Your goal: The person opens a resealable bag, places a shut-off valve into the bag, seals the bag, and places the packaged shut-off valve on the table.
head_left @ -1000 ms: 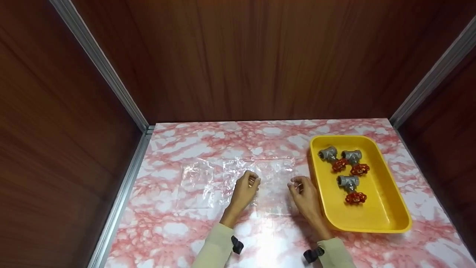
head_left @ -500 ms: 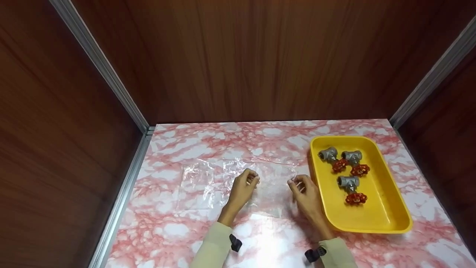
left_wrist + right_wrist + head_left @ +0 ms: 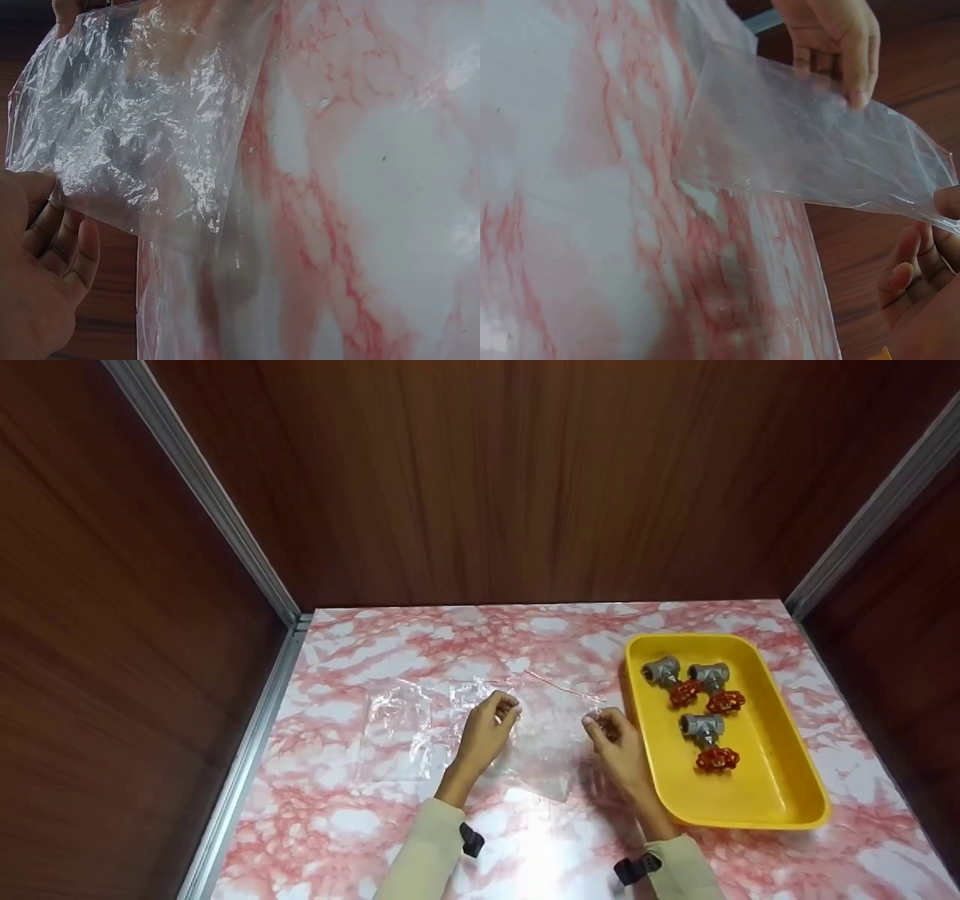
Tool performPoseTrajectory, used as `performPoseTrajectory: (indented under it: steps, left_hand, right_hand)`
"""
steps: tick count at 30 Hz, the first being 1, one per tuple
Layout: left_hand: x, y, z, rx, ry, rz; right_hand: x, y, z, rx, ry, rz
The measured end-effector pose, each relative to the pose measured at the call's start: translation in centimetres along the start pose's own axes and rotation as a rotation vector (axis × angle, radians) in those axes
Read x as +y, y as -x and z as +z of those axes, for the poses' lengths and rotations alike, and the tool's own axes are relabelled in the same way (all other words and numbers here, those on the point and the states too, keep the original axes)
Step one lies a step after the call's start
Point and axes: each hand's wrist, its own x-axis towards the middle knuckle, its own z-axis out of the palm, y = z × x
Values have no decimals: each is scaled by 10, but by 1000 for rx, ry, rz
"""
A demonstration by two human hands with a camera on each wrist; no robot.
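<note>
A clear zip bag (image 3: 551, 742) with a red line along its top edge hangs tilted between both hands over the marbled tabletop. My left hand (image 3: 482, 739) pinches its left edge between thumb and fingers, seen close in the left wrist view, where the crinkled film (image 3: 150, 120) catches the light. At the opposite edge, near the top corner, my right hand (image 3: 621, 750) pinches the film, as the right wrist view also shows. Two more clear bags lie flat to the left: one bag (image 3: 397, 735) farther out, another bag (image 3: 463, 699) partly behind my left hand.
A yellow tray (image 3: 814, 814) stands right beside my right hand. Inside it lie a rear-left valve (image 3: 664, 669), a rear-right valve (image 3: 716, 688) and a front valve (image 3: 705, 727), all grey metal with red handwheels. Brown wood-grain panels (image 3: 480, 487) close off the back and sides.
The held bag has turned from nearly straight to tilted, its red top edge now sloping down to the right. My left hand has risen slightly; my right hand has shifted up a little.
</note>
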Motion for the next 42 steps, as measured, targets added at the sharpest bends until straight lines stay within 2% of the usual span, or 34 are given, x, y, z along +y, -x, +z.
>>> performPoseTrajectory:
  steps: [8,16,19,26,28,33,42]
  left_hand:
    - [6,-4,-2,0,-30,-10]
    - [3,-2,1,-31,-13,-25]
    - [4,-1,4,-18,-3,-19]
    - [11,0,8,39,-81,8]
    - [14,-1,10,44,-71,24]
    - [20,-2,16,27,-32,44]
    - [31,1,28,-62,30,15]
  right_hand:
    - [1,4,-4,-78,-57,18]
    - [2,6,0,-100,-138,31]
    - [4,7,1,-96,-153,25]
    - [6,9,3,-94,-192,-14]
    - [6,9,4,-94,-197,-19]
    - [5,10,6,-98,-192,-33]
    - [5,17,12,-131,-180,-88]
